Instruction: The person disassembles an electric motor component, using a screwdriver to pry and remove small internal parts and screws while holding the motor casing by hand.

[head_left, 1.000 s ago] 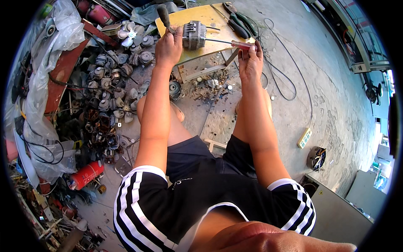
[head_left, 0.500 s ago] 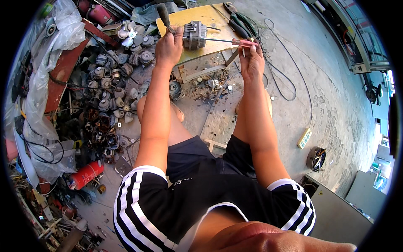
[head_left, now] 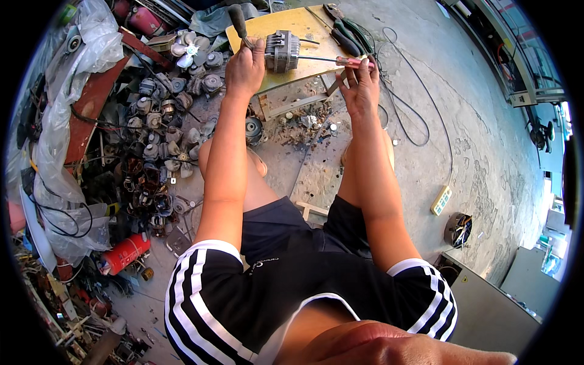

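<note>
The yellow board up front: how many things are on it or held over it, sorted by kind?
Small grey motor: 1
Screwdriver, in the right hand: 1
Dark-handled tool, in the left hand: 1
Pliers: 2
Total: 5

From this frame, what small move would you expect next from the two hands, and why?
Probably a strike: the left hand grips a dark-handled tool raised beside the small grey motor on the wooden board, while the right hand holds a red-handled screwdriver with its shaft laid toward the motor. Likely the right hand steadies the tip first; where the tip touches cannot be told.
</note>
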The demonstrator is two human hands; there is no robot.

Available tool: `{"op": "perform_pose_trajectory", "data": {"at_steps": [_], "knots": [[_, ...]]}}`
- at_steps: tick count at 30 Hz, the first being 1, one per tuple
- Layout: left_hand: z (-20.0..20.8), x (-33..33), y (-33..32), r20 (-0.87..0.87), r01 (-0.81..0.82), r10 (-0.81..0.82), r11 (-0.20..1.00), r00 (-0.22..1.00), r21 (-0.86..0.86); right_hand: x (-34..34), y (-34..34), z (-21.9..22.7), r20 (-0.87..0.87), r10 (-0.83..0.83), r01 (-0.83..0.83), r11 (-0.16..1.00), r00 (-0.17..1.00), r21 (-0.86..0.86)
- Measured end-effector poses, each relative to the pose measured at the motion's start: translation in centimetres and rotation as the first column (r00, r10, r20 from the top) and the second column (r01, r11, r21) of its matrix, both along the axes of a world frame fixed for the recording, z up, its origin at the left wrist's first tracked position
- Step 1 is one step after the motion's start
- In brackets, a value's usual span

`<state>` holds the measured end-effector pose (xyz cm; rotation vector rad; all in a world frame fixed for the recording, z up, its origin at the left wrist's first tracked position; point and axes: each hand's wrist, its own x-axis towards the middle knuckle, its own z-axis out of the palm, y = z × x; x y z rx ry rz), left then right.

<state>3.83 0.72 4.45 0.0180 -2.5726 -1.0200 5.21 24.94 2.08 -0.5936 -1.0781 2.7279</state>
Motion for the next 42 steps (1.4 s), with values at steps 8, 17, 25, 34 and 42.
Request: {"op": "perform_pose_trajectory", "data": {"at_steps": [8, 17, 25, 34, 42], "knots": [[0.0, -0.2, 0.4, -0.036, 0.006, -0.006, 1.000, 0.999, -0.005, -0.8, 0.9, -2.2, -0.158, -0.005, 0.007, 1.000, 0.987, 0.016], [-0.2, -0.3, 0.4, -0.022, 0.004, -0.004, 1.000, 1.000, 0.009, -1.2, 1.3, -3.5, -0.112, -0.063, 0.064, 0.998, 0.992, 0.008], [-0.4, -0.3, -0.5, 0.030, -0.034, 0.032, 0.996, 0.999, 0.084, -0.8, 2.6, -2.0, 0.004, -0.091, 0.090, 0.974, 0.996, -0.210], [-1.9, 0.0, -2.3, 0.169, 0.002, -0.216, 0.623, 0.962, 0.782, -0.4, 1.0, 1.0, -0.004, 0.275, -0.275, 0.961, 0.962, -0.014], [-0.5, 1.3, -2.0, 0.209, 0.038, -0.283, 0.672, 0.936, 0.739, -1.3, -3.5, 5.5, 0.150, 0.571, -0.509, 0.544, 0.807, 0.667]]}}
